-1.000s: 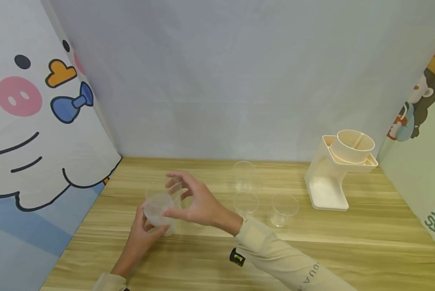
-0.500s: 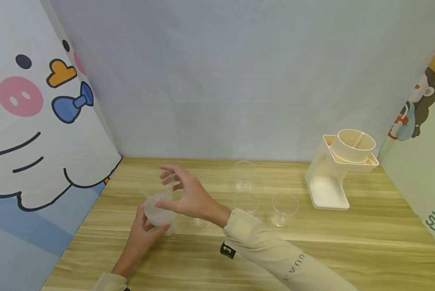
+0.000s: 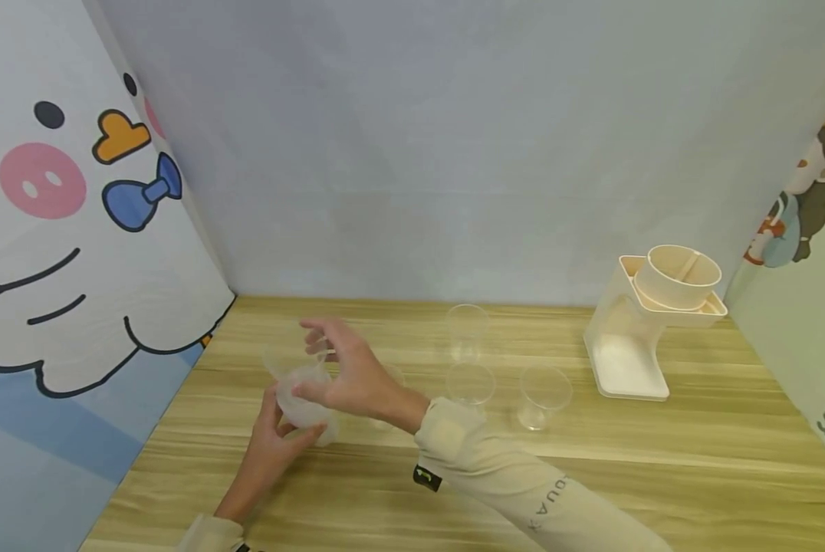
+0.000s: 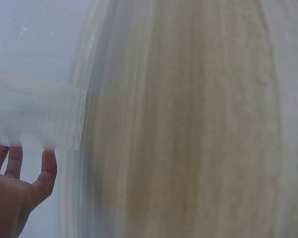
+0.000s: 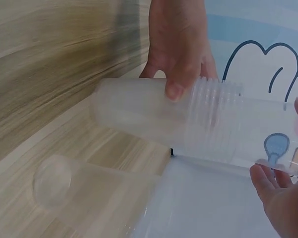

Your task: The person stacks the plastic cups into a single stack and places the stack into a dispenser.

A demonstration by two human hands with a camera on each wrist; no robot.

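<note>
My left hand (image 3: 272, 437) grips a stack of clear plastic cups (image 3: 307, 410) at the left of the table. The stack stands upright, and its ridged rims (image 5: 213, 116) are plain in the right wrist view. Above it, my right hand (image 3: 353, 376) pinches a single clear plastic cup (image 5: 268, 126) between thumb and fingers. This cup's lower end lines up with the stack's open top. In the left wrist view, the frosted-looking stack (image 4: 35, 111) lies at the left edge, with fingertips (image 4: 48, 166) along its side.
Several single clear cups stand upright around the middle of the wooden table (image 3: 592, 491), among them a cup (image 3: 469, 337) at the back and a cup (image 3: 545, 391) farther right. A cream-coloured stand (image 3: 626, 337) with a round holder stands at the back right. Printed cloth walls enclose the table.
My right hand has moved left with its cup, which rose and then dipped slightly over the stack. My left hand has stayed around the stack. The head view has shifted a little.
</note>
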